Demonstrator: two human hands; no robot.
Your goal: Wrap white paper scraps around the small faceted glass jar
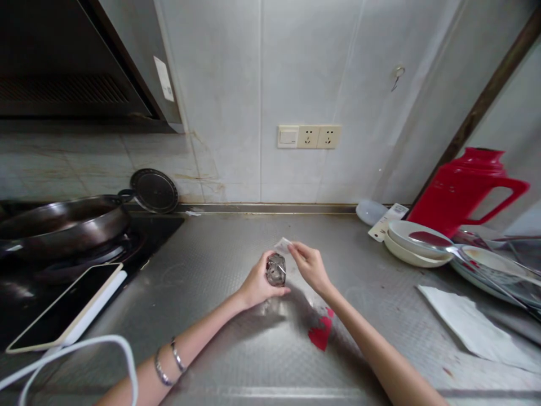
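My left hand [258,282] is wrapped round a small dark glassy object [276,269], held just above the steel counter [220,265]. Beside it, my right hand [310,265] pinches a small white paper scrap or wrapper [282,245] at the top of that object. Both hands meet at the middle of the counter. A red scrap [321,332] lies on the counter under my right forearm. I cannot make out what the dark object is.
A dark wok [59,223] sits on the stove at left, a round lid [154,190] behind it. A phone [63,307] on a white power bank with a white cable [84,349] lies front left. Stacked plates [416,243], a red thermos jug [462,189] and white paper [473,327] lie right.
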